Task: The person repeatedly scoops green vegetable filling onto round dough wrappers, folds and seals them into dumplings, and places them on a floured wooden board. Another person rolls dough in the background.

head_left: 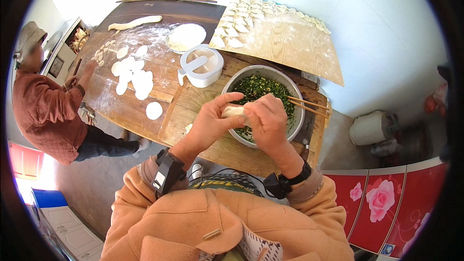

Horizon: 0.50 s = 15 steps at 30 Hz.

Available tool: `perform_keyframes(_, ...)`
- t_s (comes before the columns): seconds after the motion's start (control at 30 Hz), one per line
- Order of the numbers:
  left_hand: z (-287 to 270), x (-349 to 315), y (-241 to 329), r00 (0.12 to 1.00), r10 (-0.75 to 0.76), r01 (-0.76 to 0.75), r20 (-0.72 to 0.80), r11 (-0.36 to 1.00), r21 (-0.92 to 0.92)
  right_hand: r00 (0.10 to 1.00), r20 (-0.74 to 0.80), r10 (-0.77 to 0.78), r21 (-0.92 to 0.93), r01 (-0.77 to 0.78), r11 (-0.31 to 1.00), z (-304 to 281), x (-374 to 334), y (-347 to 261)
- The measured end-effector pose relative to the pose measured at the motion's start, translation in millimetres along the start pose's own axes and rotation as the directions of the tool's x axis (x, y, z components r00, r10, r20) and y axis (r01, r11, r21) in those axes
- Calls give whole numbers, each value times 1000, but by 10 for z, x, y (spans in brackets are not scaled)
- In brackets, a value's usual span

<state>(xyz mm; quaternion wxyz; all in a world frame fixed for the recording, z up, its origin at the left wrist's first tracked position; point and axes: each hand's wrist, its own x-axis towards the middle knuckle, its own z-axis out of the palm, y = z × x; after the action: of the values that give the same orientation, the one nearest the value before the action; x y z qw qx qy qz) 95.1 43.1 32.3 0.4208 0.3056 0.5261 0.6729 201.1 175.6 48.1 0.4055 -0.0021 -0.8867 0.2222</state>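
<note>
Both hands meet over the near side of a metal bowl point(298, 126) of chopped green filling point(258, 87). A pale dumpling point(233, 111) is pinched between them. My left hand point(208, 118) cups its left end, thumb below and index finger above. With bent fingers, my right hand point(268, 122) presses the dumpling's right end and hides part of it. Two wooden chopsticks point(309, 105) rest over the bowl's right rim. Left of the bowl, a white lidded plastic container point(202, 66) stands on the wooden table.
Rows of dumplings point(237, 21) lie on a floured board point(295, 43) at the back right. Round wrappers point(140, 79), small dough pieces point(104, 50), a dough roll point(135, 22) and a plate of flour point(186, 37) sit further left. Another person point(53, 96) works at the table's left edge.
</note>
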Motion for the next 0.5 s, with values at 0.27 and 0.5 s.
perform_keyframes(0.27,50,-43,29,994,81,-66,-76,981,181,999,-43,-29,-38,28,999,62,-4,-21)
perform_keyframes(0.5,4,-49,23,984,157,-132,-81,958,254,996,-74,-47,-33,44,998,97,17,-29)
